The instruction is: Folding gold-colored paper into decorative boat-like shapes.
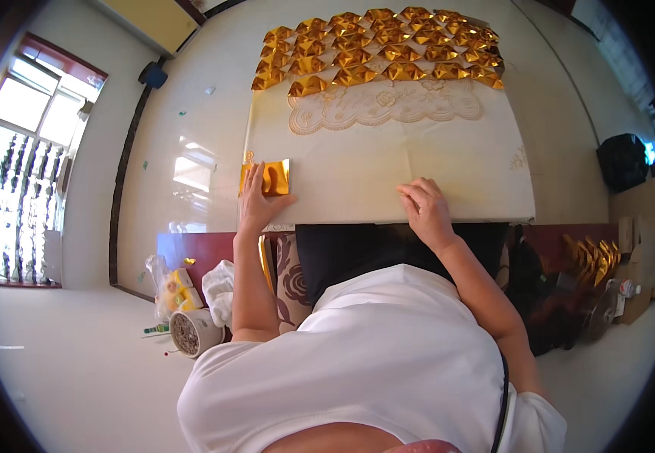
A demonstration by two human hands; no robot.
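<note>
My left hand [256, 201] lies flat at the left edge of a table with a cream cloth [350, 164]. Its fingertips rest on gold foil paper [276, 178], and the thumb is spread to the right, below the paper. The hand covers part of the paper, so I cannot tell how many sheets there are. To the right, near the table's front edge, my right hand [428, 209] has its fingers curled together, with nothing visible in them. Several rows of folded gold foil pieces [353, 56] cover the far end of the table.
A lace-patterned border [387, 102] shows below the folded rows. On the left seat are a white cloth [218, 289], a tub of grey bits [186, 334] and a plastic bag [160, 289]. More gold foil [594, 257] and a clear bottle [605, 314] lie at the right.
</note>
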